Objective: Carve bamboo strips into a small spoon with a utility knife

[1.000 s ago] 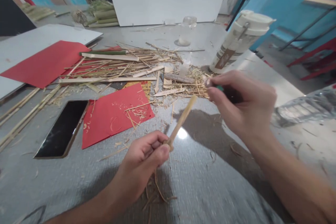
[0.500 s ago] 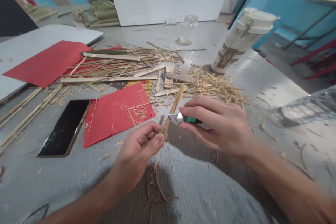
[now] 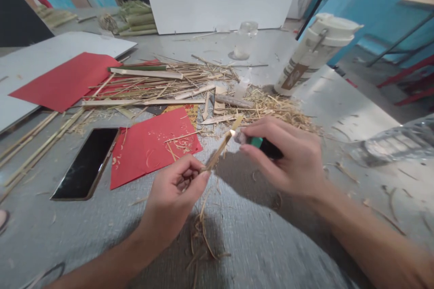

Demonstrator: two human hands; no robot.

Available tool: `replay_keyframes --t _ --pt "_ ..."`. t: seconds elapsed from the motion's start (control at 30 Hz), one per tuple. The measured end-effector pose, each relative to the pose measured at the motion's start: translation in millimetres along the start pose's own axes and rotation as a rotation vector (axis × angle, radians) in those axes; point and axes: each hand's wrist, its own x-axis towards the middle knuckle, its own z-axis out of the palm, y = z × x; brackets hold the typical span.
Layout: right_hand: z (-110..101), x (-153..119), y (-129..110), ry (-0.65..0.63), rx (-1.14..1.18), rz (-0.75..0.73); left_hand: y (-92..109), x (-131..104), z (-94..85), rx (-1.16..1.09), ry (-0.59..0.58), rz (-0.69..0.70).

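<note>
My left hand (image 3: 176,189) pinches the lower end of a thin bamboo strip (image 3: 222,146), which slants up and away to the right. A small knife with a green and black handle (image 3: 266,146) is gripped in my right hand (image 3: 291,156). Its short, bright blade lies against the strip near the upper end; the exact edge is blurred by glare. Thin curled shavings (image 3: 203,230) lie on the grey surface below my hands. A red sheet (image 3: 152,149) with shavings on it is just left of the strip.
A phone (image 3: 86,162) lies at left. Behind are bamboo sticks (image 3: 135,86), another red sheet (image 3: 64,82), a straw pile (image 3: 281,106) and a clear jar (image 3: 247,38). A white tumbler (image 3: 315,54) stands at back right; a clear plastic bottle (image 3: 400,144) lies at right.
The blade has moved up along the strip, away from my left hand. More of the knife handle shows in my right hand. The whole view has shifted slightly.
</note>
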Motion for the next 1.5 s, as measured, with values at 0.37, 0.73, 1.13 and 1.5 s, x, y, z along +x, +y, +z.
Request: replay_keyframes --t 0.37,0.73,1.13,1.5 --pt "6 -1 -15 0.027 0.047 0.161 1 -4 0.8 0.31 0.028 0.367" --pt "9 -2 -15 0.056 0.188 0.265 9 -5 -2.6 -0.287 -0.191 -0.086" --pt "14 -3 -12 0.103 0.288 0.362 1 3 -1.9 -0.583 -0.347 -0.284" --pt "10 4 -5 -0.108 0.1 0.368 3 4 -2.7 -0.757 -0.34 -0.249"
